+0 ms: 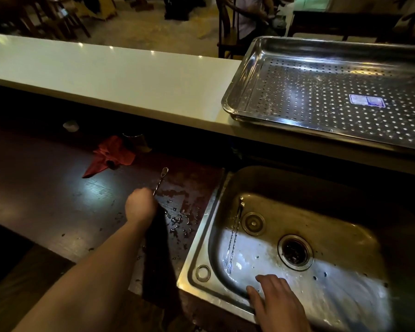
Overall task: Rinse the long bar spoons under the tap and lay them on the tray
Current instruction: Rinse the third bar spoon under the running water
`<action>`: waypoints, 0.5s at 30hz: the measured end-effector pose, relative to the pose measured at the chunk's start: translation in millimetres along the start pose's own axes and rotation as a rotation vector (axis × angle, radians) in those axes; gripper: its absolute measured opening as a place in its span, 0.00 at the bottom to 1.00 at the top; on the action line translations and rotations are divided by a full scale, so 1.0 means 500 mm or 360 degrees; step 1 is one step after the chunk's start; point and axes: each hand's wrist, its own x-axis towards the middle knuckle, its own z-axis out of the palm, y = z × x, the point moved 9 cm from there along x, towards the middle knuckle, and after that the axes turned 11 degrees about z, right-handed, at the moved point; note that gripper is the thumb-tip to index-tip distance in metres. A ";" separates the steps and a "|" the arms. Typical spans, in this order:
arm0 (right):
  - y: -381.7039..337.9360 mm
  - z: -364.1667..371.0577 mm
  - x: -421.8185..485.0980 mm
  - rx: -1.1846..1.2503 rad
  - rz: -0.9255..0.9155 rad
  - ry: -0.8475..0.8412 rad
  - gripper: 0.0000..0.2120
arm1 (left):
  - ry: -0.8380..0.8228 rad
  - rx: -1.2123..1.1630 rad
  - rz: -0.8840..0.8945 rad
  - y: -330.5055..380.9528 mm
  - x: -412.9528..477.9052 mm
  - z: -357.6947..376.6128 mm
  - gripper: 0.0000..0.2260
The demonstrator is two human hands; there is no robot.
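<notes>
Long bar spoons and their surroundings. Two twisted-stem bar spoons (234, 236) lie side by side on the floor of the steel sink (345, 279), just left of the small plug fitting and the dark drain (295, 252), their forked ends toward the near side. A third bar spoon (160, 180) is clamped in the left hand (140, 204), fingers closed around its stem, the bowl end projecting toward the far side above the dark, wet worktop (58, 200). The right hand (279, 300) rests on the sink's near rim with fingers spread and holding nothing; its fingertips are near the forked ends of the two sink spoons but not touching them. The hands are thus well apart — one over the worktop, one at the sink.

No tap or running water is in view, so whether any spoon is rinsed cannot be told. The perforated tray (240, 92) stands on the pale raised counter (106, 75) at far right and holds no spoons; the laying-down step is judged not yet begun. The likely next move — gathering the sink pair with the free hand — calls for pinching thin, wet stems off a flat steel floor, where they may slip or roll.

A crumpled red cloth (110, 156) lies on the worktop beyond the left hand.
</notes>
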 end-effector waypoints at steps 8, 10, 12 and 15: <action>-0.002 -0.002 0.003 0.0008 0.0032 -0.0036 0.16 | 0.0005 -0.0160 -0.0021 -0.010 0.005 -0.002 0.08; -0.004 -0.001 0.003 -0.0003 0.0040 -0.0062 0.16 | 0.0010 -0.0166 -0.0002 -0.010 0.009 -0.004 0.10; -0.004 0.000 0.003 -0.0011 0.0050 -0.0076 0.17 | -0.0004 -0.0152 0.0011 -0.009 0.010 0.001 0.11; -0.008 -0.002 0.000 0.0002 0.0049 -0.0091 0.17 | -0.0004 -0.0115 0.0026 -0.005 0.002 0.003 0.10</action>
